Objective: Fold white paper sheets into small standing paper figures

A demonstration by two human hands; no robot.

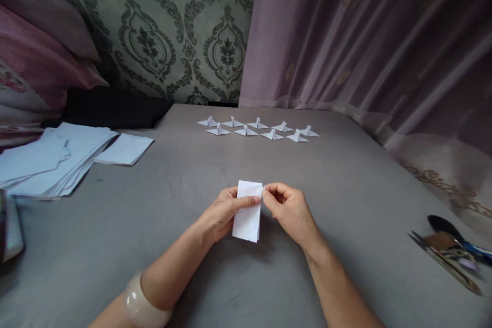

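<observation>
A folded sheet of white paper [246, 220] is held upright over the grey surface, its layers parting slightly at the lower right. My left hand [225, 212] grips it from the left side, thumb across the front and fingers behind. At the paper's top right corner, my right hand [286, 207] pinches a small bit of the paper between thumb and forefinger. The remaining right fingers are curled in. What lies behind the paper is hidden.
Several small folded paper figures [246, 131] stand in two rows at the back. White paper sheets [82, 154] and a smaller paper stack [125, 149] lie on the left. Scissors [446, 261] and other small items lie at the right. A pink curtain [307, 36] hangs behind.
</observation>
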